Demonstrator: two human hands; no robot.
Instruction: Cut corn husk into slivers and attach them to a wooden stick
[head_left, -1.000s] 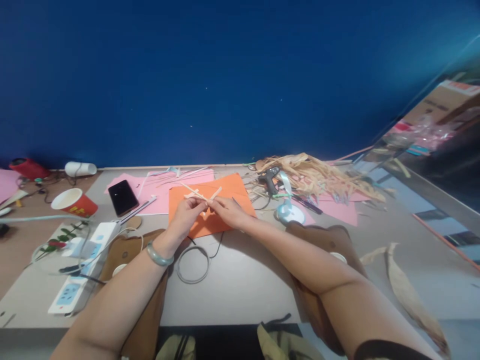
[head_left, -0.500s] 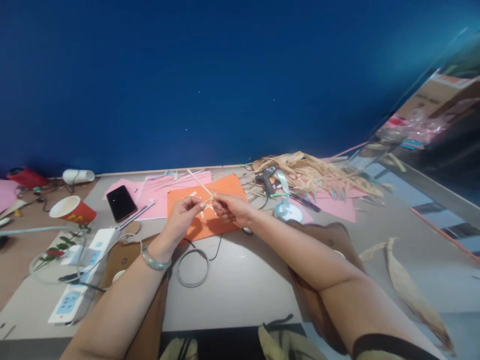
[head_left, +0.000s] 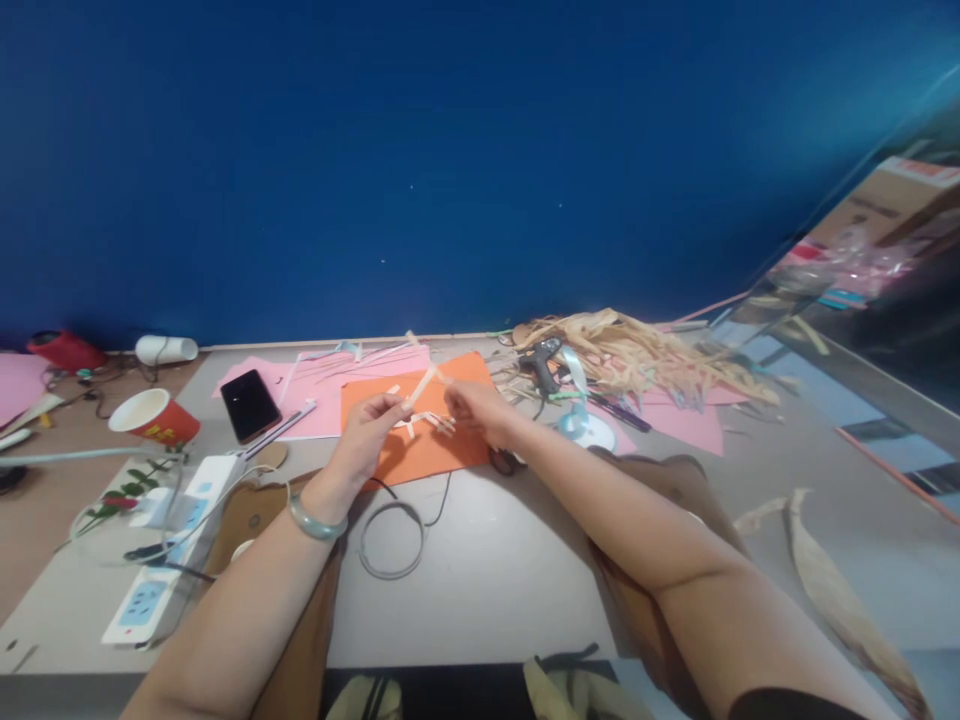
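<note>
Hands: two, and you're keeping a small gap between them over the tabletop.
Left hand: it's pinching one pale strip between thumb and fingers.
Right hand: fingers are curling right beside the strip's upper end; honestly can't tell if they're gripping it.
Strip spot: it's sitting above one orange sheet, which is lying mid-tabletop, toward the back edge.
Pale pieces: several are lying on that sheet, but your hands are blocking a proper count.
Cups: two, a red cup that's standing near the left end and a white cup that's lying sideways by the back edge.
Phone: one, lying left of the orange sheet.
Power strip: one, running toward the front left corner.
Glue gun: one, resting beside the husk heap.
Husk heap: one, spreading along the back edge's right half, strands way past counting.
</note>
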